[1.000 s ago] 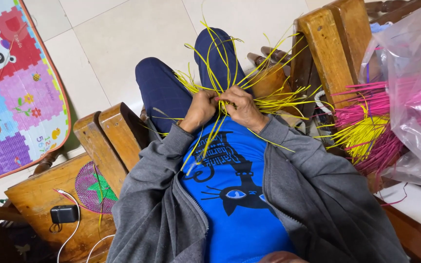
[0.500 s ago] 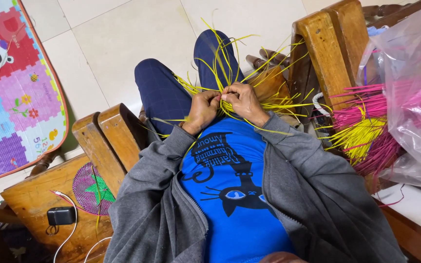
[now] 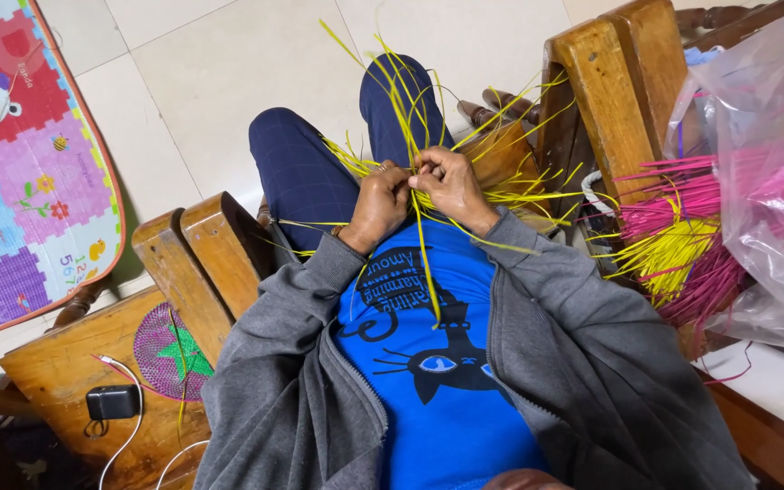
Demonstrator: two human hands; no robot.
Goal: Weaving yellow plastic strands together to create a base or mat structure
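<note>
Head view: both hands up at the lap, working a spray of yellow strips. Left hand curled, fingers pressed shut around the gathered middle of the strips. Right hand touching it, fingers pinching one strip right at the crossing. Bundle resting over the dark blue trousers, ends fanning up and outward, one long end trailing down over the blue shirt.

Best handled, by the look of it, with the left grip kept firm so the crossing stays tight, the working strip pulled snug and flat, loose ends kept clear of the pinch.

Count: two hands; yellow strips too many and too tangled to number. One clear bag of pink and yellow strips at right. One small woven disc, one black charger, one play mat.
</note>
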